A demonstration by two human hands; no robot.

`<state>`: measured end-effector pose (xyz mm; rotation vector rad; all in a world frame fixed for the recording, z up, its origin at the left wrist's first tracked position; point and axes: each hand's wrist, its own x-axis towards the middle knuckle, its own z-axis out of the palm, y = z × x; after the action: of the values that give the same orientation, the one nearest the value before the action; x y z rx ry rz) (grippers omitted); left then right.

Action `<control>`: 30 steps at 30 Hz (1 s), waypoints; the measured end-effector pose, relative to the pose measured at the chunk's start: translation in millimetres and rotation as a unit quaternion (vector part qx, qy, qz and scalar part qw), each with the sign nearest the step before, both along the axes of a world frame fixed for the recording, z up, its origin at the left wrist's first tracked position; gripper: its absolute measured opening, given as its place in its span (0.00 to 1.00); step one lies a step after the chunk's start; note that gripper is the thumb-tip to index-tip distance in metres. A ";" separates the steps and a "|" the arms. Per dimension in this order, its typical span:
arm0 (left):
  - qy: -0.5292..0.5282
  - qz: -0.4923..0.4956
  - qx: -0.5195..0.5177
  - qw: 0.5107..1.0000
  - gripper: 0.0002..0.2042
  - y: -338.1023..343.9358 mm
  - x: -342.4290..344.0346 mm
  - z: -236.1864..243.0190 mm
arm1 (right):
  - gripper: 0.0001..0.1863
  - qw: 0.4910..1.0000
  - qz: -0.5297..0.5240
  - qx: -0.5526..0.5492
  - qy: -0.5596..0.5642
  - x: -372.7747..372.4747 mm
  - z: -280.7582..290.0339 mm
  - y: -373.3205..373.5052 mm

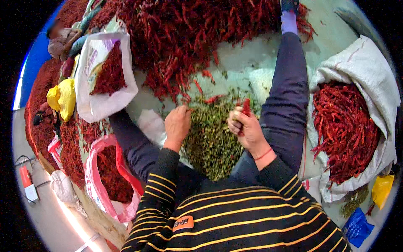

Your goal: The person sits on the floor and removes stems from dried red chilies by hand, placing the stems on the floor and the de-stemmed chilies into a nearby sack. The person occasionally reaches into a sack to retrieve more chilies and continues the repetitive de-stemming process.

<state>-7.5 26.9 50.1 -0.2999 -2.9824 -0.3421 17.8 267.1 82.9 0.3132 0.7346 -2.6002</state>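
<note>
My right hand (248, 128) is closed around a few dried red chilies (246, 107), whose ends stick out above the fist. My left hand (177, 125) is held level with it, its fingers pressed together; whatever they pinch is hidden. Between my legs, under both hands, lies a pile of greenish chili stems (215, 140). A few loose red chilies (214, 99) rest along that pile's far edge. Beyond my hands spreads a big heap of dried red chilies (176, 38).
To the right stands a white woven sack (357, 59) full of red chilies. On the left are an open white bag (126, 98) and a pink-edged bag (136, 193), both with chilies inside. Yellow plastic (66, 98) lies near another person's hand. A blue bag (358, 227) sits lower right.
</note>
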 end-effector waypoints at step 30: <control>-0.154 0.073 0.351 0.921 0.05 61.1 41.9 16.8 | 0.04 0.785 -0.087 0.520 0.325 19.8 -2.8 -25.9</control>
<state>34.3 88.0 66.9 0.0637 -2.8774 -1.4975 37.6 241.2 80.2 -0.2743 2.4601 -2.1293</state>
